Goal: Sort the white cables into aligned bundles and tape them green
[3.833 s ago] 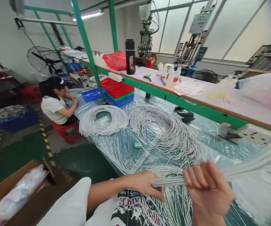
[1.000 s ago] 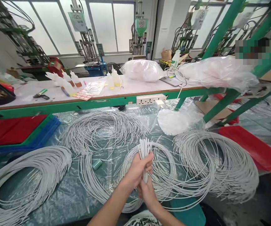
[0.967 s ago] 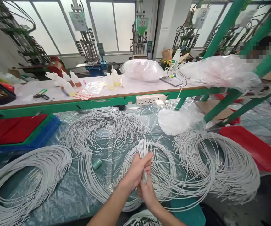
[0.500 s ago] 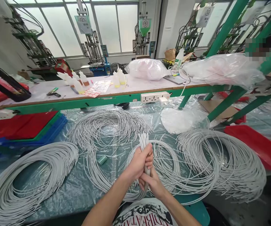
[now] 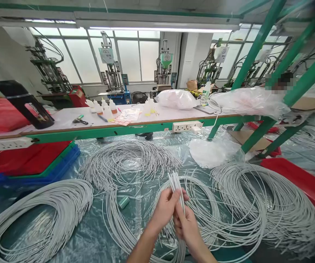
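Observation:
Both my hands meet low in the middle of the view, holding a thin bundle of white cable ends (image 5: 177,184) upright. My left hand (image 5: 165,209) grips the bundle from the left with curled fingers. My right hand (image 5: 186,225) closes on the same bundle just below and to the right. The bundle runs down into a white cable coil (image 5: 201,204) lying flat on the plastic-covered table (image 5: 91,233). Three more coils lie around it: one at far left (image 5: 37,219), one behind (image 5: 127,162), one at right (image 5: 269,204).
A small green tape roll (image 5: 124,202) lies left of my hands. Stacked red, green and blue trays (image 5: 34,164) sit at left. A green-framed raised shelf (image 5: 124,126) carries a black flask (image 5: 23,104), small bottles, scissors, plastic bags and a power strip (image 5: 186,126). A red tray (image 5: 300,179) lies at right.
The view has tilted up, showing more of the ceiling. My hands have loosened from a tight fist-over-fist grip; the bundle now looks thinner and leans right, with my right hand higher beside the left.

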{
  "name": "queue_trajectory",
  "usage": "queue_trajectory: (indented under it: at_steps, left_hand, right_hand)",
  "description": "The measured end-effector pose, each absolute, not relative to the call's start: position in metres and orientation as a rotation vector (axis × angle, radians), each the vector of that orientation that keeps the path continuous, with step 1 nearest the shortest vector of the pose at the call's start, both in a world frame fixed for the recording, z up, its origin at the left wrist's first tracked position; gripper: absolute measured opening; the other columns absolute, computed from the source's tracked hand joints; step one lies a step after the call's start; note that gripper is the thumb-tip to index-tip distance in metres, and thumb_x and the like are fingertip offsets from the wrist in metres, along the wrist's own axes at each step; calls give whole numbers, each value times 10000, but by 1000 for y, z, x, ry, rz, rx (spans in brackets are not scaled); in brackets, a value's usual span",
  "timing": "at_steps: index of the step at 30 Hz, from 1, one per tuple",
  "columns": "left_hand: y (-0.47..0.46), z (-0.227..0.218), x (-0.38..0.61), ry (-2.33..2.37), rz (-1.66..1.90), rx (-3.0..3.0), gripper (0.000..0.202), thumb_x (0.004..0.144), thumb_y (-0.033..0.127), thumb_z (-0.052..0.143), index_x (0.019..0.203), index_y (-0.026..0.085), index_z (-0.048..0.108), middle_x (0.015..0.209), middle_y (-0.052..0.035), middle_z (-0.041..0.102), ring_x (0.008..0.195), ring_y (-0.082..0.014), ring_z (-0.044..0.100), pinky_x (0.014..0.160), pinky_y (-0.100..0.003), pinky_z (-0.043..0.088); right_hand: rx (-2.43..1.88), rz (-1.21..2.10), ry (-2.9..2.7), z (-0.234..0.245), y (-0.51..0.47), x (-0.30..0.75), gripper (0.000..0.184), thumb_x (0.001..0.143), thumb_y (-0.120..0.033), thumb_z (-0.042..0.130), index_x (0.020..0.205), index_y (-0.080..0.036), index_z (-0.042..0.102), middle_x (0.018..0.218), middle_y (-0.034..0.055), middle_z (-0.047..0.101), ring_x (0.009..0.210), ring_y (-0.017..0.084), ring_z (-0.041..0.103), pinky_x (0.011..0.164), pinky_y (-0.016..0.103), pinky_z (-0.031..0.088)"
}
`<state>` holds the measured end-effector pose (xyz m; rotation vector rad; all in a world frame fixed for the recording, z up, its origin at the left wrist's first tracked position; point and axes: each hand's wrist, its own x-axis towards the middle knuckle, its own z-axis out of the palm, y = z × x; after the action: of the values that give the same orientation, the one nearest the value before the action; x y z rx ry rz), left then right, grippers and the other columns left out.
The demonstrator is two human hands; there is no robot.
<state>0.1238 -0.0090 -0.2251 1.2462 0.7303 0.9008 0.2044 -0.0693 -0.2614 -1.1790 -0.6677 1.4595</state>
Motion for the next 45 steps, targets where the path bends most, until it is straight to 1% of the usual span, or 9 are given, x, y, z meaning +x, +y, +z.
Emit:
queue_trajectory:
  at_steps: [5,8,12,17,21,26,36,41,45]
  left_hand:
    - [-18,-248,114,859,1042,1322,437,850,537,573,621,169,520,608,12,463,618,-134,444,597,-252,369]
    - [-24,-247,110,860,1085,1268,361,825,489,627,673,164,589,646,2,507,646,-141,468,634,-263,396]
    - [-28,-236,108,890,1138,1273,380,837,462,617,602,166,574,590,6,474,596,-131,439,568,-257,370]
    - [-29,-226,111,996,1237,1293,310,839,423,615,681,160,654,663,-29,617,651,-155,553,641,-265,449]
    - [-28,-223,119,1042,1279,1243,256,827,387,620,711,161,659,693,-33,649,660,-152,584,653,-255,467]
    - [-21,-212,124,1093,1325,1299,266,835,371,598,656,175,616,624,-5,578,609,-137,532,616,-248,444]
    - [-4,-202,128,1061,1175,1356,356,838,408,622,590,186,497,542,32,469,532,-104,457,552,-222,396]
    - [4,-207,129,913,1062,1199,315,823,418,653,645,165,595,545,23,544,509,-109,517,544,-231,423]
    - [6,-211,129,897,1078,1154,353,826,409,656,585,163,579,520,18,553,502,-110,524,546,-233,433]
  right_hand:
    - [-1257,1420,-652,-278,-76,207,669,660,-825,600,615,-227,303,405,-126,205,302,17,119,294,167,111]
    - [-1243,1450,-694,-280,-80,209,674,664,-829,591,593,-224,304,392,-124,196,295,16,119,294,167,108]
    - [-1232,1441,-692,-269,-82,206,676,662,-815,612,592,-220,300,407,-122,202,308,11,125,302,158,110]
    - [-1216,1449,-680,-247,-79,206,657,672,-802,620,618,-208,343,436,-122,212,335,11,143,319,142,127]
    - [-1179,1454,-670,-242,-77,211,639,674,-791,630,632,-197,397,436,-129,197,337,9,129,318,138,126]
    - [-1144,1453,-708,-240,-72,215,611,709,-772,615,649,-186,453,411,-120,230,322,19,153,309,150,131]
    - [-1086,1580,-751,-244,-62,229,638,699,-788,605,594,-197,389,427,-116,218,343,19,148,330,164,111]
    - [-971,1682,-769,-250,-59,238,615,764,-747,585,588,-194,382,441,-120,183,367,20,112,346,167,89]
    - [-894,1722,-766,-255,-59,239,599,801,-729,560,595,-194,387,437,-122,170,366,25,111,351,174,81]
